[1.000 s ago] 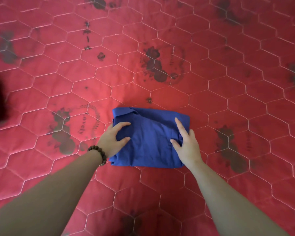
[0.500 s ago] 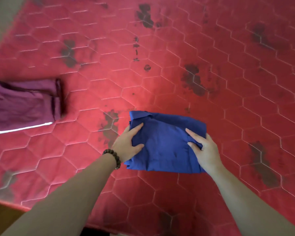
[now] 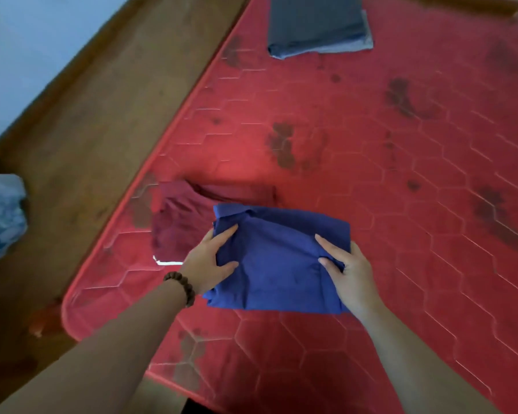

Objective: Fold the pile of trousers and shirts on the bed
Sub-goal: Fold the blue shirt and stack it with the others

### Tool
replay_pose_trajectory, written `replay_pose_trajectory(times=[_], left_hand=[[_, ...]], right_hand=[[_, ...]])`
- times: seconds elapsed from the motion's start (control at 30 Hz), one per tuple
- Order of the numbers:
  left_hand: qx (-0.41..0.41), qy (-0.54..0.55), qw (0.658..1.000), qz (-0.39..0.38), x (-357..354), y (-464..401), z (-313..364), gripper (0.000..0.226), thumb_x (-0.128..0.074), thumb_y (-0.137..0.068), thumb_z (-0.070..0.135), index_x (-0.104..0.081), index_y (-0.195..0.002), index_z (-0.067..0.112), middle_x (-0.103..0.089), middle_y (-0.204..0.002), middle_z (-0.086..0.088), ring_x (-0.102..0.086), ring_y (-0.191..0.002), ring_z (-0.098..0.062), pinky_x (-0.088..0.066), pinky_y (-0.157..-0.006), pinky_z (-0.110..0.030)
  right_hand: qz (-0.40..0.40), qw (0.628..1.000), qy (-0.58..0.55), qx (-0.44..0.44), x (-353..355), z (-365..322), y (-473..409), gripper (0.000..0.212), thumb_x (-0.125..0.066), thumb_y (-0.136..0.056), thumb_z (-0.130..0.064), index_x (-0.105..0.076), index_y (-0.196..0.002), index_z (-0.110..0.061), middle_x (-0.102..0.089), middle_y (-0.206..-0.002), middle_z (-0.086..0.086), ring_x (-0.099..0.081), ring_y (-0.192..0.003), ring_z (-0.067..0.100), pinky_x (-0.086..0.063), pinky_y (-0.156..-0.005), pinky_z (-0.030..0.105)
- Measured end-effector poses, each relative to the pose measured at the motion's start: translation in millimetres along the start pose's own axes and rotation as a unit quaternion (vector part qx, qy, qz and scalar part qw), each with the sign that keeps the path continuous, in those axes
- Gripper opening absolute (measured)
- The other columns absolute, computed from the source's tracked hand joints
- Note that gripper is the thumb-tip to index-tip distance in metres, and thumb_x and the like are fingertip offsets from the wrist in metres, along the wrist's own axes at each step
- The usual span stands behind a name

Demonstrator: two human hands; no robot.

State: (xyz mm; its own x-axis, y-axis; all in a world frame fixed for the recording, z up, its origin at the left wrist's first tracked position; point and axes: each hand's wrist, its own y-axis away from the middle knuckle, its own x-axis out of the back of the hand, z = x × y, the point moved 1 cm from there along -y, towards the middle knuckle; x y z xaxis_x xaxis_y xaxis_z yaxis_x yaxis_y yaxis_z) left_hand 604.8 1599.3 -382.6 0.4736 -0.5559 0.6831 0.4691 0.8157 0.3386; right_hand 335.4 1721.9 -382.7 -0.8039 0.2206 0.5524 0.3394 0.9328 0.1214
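Both hands, left hand (image 3: 206, 261) and right hand (image 3: 348, 268), gripped the folded blue cloth shirt (image 3: 277, 258) at mid-frame (partly over a folded maroon garment (image 3: 177, 222)).

My arms enter from the bottom edge, both bare from the forearm down, with no sleeves showing. My left hand (image 3: 210, 264) has a bracelet (image 3: 181, 286) of round, dark brown beads strung close together around the wrist. My right hand (image 3: 349, 273) shows no ring, watch or band on the parts that face the camera. The nails on both hands are short and unpainted, as far as the slightly soft picture shows.
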Motion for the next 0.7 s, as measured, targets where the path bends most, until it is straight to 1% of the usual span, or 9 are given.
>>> replay_pose_trajectory(times=[0.13, 0.23, 0.3, 0.37, 0.43, 0.47, 0.53, 0.6, 0.7], left_hand=[[-0.003, 0.000, 1.000, 0.023, 59, -18, -48, 0.079, -0.070, -0.078, 0.020, -0.033, -0.147, 0.029, -0.026, -0.154, 0.002, -0.037, -0.136, -0.020, -0.032, -0.104, -0.024], [-0.001, 0.029, 0.998, 0.048, 85, -38, -74, 0.082, -0.062, -0.070, 0.033, -0.034, -0.147, 0.027, -0.031, -0.150, 0.002, -0.038, -0.131, -0.014, -0.031, -0.101, -0.021], [0.014, 0.058, 0.997, 0.058, 91, -50, -92, 0.082, -0.064, -0.071, 0.033, -0.034, -0.147, 0.027, -0.031, -0.149, 0.004, -0.037, -0.129, -0.010, -0.030, -0.101, -0.021], [0.033, 0.052, 0.997, 0.038, 85, -58, -112, 0.082, -0.072, -0.078, 0.025, -0.030, -0.149, 0.024, -0.026, -0.153, 0.002, -0.032, -0.136, -0.014, -0.028, -0.105, -0.022], [0.058, 0.026, 0.998, -0.011, 72, -60, -127, 0.087, -0.073, -0.081, 0.019, -0.021, -0.151, 0.021, -0.014, -0.158, -0.001, -0.021, -0.144, -0.017, -0.025, -0.111, -0.026], [0.063, 0.023, 0.998, -0.022, 66, -61, -132, 0.089, -0.073, -0.082, 0.017, -0.017, -0.152, 0.019, -0.010, -0.159, -0.002, -0.016, -0.145, -0.017, -0.023, -0.113, -0.026], [0.056, 0.036, 0.998, -0.007, 59, -63, -138, 0.090, -0.072, -0.081, 0.012, -0.016, -0.152, 0.016, -0.009, -0.159, -0.003, -0.014, -0.146, -0.018, -0.021, -0.111, -0.022], [0.051, 0.060, 0.996, 0.029, 57, -65, -142, 0.090, -0.071, -0.079, 0.007, -0.019, -0.151, 0.019, -0.012, -0.159, 0.000, -0.016, -0.145, -0.015, -0.020, -0.107, -0.018], [0.042, 0.079, 0.994, 0.056, 53, -65, -143, 0.087, -0.070, -0.078, 0.005, -0.025, -0.150, 0.023, -0.018, -0.157, -0.001, -0.021, -0.143, -0.016, -0.024, -0.105, -0.019]], right_hand=[[-0.015, 1.000, 0.013, 0.017, -59, -41, -45, 0.052, -0.066, -0.089, -0.009, -0.053, -0.125, -0.045, -0.051, -0.118, -0.008, -0.049, -0.111, 0.003, -0.028, -0.091, -0.004], [-0.019, 0.999, 0.037, 0.029, -87, -53, -80, 0.051, -0.066, -0.089, -0.011, -0.054, -0.128, -0.042, -0.051, -0.120, -0.007, -0.047, -0.111, 0.001, -0.030, -0.093, 0.002], [-0.031, 0.997, 0.058, 0.028, -103, -51, -98, 0.050, -0.066, -0.090, -0.014, -0.054, -0.132, -0.037, -0.050, -0.119, -0.006, -0.048, -0.109, 0.003, -0.031, -0.093, 0.007], [-0.077, 0.993, 0.088, 0.014, -120, -43, -107, 0.051, -0.066, -0.090, -0.017, -0.051, -0.137, -0.030, -0.050, -0.122, -0.001, -0.050, -0.111, 0.008, -0.030, -0.093, 0.009], [-0.134, 0.984, 0.115, -0.020, -135, -32, -110, 0.053, -0.063, -0.092, -0.019, -0.045, -0.142, -0.024, -0.047, -0.133, 0.004, -0.049, -0.120, 0.015, -0.029, -0.096, 0.012], [-0.145, 0.981, 0.124, -0.034, -140, -28, -109, 0.054, -0.062, -0.093, -0.018, -0.044, -0.143, -0.021, -0.045, -0.137, 0.005, -0.048, -0.123, 0.018, -0.029, -0.097, 0.013], [-0.125, 0.981, 0.143, -0.036, -144, -23, -107, 0.052, -0.061, -0.093, -0.013, -0.045, -0.143, -0.017, -0.046, -0.138, 0.006, -0.050, -0.124, 0.021, -0.032, -0.098, 0.017], [-0.080, 0.984, 0.156, -0.012, -147, -24, -106, 0.049, -0.059, -0.093, -0.008, -0.048, -0.140, -0.014, -0.049, -0.136, 0.006, -0.052, -0.122, 0.022, -0.036, -0.100, 0.020], [-0.037, 0.985, 0.170, 0.007, -153, -28, -105, 0.045, -0.056, -0.095, -0.008, -0.051, -0.139, -0.014, -0.047, -0.140, 0.005, -0.052, -0.123, 0.021, -0.039, -0.104, 0.025]])
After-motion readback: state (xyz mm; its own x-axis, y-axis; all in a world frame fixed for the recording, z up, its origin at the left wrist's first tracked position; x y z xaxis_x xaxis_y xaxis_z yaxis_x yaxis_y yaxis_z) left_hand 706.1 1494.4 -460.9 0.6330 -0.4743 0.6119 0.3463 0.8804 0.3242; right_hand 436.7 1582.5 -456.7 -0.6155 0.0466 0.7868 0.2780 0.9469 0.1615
